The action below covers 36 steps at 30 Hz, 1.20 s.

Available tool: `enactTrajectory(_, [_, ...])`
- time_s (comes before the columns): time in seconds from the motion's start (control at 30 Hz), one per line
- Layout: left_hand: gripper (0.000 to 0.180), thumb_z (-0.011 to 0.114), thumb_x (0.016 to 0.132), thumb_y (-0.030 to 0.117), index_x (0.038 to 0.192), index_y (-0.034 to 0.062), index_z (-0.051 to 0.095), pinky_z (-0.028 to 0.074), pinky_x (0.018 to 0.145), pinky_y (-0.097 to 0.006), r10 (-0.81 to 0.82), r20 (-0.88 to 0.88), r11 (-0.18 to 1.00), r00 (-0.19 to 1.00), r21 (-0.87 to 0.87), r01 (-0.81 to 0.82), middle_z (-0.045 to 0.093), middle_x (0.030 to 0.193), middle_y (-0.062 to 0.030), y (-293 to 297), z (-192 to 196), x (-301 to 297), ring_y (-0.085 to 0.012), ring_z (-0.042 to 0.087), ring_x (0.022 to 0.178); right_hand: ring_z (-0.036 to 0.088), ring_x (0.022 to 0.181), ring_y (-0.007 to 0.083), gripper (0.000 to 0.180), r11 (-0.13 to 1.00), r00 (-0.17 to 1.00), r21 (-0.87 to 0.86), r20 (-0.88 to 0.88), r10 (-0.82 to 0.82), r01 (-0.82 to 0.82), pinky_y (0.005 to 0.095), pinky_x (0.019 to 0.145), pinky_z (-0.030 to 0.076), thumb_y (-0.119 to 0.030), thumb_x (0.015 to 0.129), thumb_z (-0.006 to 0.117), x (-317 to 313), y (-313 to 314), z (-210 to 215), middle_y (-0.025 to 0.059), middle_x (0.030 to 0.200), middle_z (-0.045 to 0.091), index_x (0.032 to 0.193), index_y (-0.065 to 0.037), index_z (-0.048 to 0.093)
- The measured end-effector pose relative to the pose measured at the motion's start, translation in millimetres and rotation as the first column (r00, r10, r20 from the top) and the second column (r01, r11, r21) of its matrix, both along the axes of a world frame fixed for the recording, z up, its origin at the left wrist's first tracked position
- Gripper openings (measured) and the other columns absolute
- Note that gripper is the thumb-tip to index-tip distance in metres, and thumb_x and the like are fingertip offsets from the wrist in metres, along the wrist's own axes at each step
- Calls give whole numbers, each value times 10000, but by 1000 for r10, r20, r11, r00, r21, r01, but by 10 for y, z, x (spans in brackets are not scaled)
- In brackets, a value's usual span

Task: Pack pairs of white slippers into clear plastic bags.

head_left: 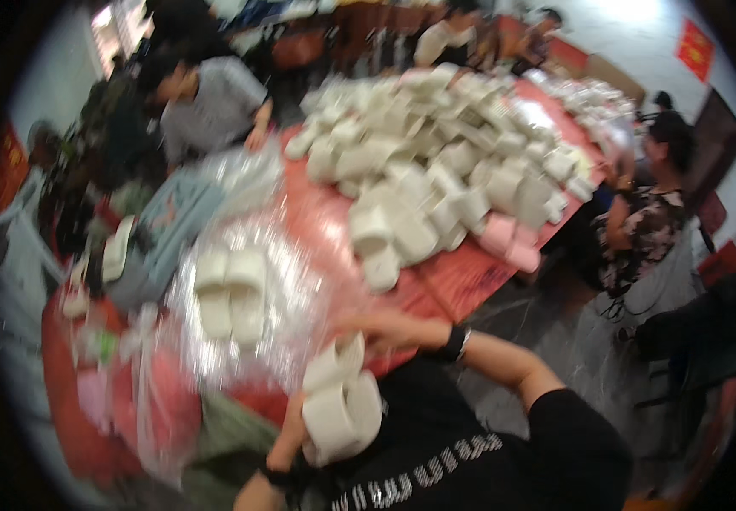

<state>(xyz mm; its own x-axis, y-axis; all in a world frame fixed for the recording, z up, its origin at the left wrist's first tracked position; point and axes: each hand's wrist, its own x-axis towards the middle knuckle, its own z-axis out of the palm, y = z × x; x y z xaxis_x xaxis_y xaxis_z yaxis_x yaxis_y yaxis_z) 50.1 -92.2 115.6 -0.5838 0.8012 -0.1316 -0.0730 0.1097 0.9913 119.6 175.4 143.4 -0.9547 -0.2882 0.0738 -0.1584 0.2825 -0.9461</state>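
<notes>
Red worktop (313,200) carries heaped white slippers (406,153); the left hand (295,423) grips another pair (342,416), the right hand (395,328) is blurred beside it, grip unclear

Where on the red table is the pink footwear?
In the head view, the pink footwear lies right of centre near the right edge of the red table, just below the pile of white slippers.

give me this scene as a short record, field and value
left hand: holds a white pair of slippers
right hand: by that pair's upper end, blurred, contact unclear
clear plastic: under or around another pair
pile: white slippers on red table
pink slippers: at the pile's right edge
</notes>
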Motion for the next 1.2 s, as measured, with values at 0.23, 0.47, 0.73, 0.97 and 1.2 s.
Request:
enactTrajectory(0.23, [305,473,811,138,1066,5,574,417,829,-347,237,-191,969,953,-23,-246,602,1036,-178,133,-394,-184,-277,564,982,583,905,294,698,819,932,538,-363,9,202,355,664,500,-28,668,569,117,-391,192,68,1349,372,1318,-128,336])
enactTrajectory(0.47, [281,484,783,130,1005,-11,583,418,783,-403,366,-550,874,751,-74,-480,594,947,-205,372,-312,-166,-357,554,899,596,633,223,708,808,902,588,-330,278,-33,303,488,486,2,673,529,345,-949,-98,96,1376,329,1334,-116,306])
enactTrajectory(0.73, [299,491,770,150,995,-29,574,405,794,-398,542,-623,709,563,-19,-704,577,962,-210,915,-376,-340,-370,540,892,591,775,207,691,868,830,409,-349,435,-283,308,631,502,-9,714,497,533,-1193,-176,107,1405,280,1356,-100,257])
enactTrajectory(0.97, [315,536,764,216,993,2,501,381,783,-466,383,-686,655,619,-271,-705,503,1073,-203,1226,-631,-704,-373,484,993,592,725,237,564,910,844,373,-534,50,182,305,614,489,21,713,532,488,-929,-406,152,1293,430,1256,-59,405])
enactTrajectory(1.2, [635,612,736,320,1255,26,394,295,896,-486,124,-899,704,419,-218,-676,393,1255,-210,1125,-1050,-232,-351,375,1123,594,787,249,539,841,927,498,-376,-10,211,325,653,483,11,722,533,721,-706,-682,133,1323,387,1241,-79,419])
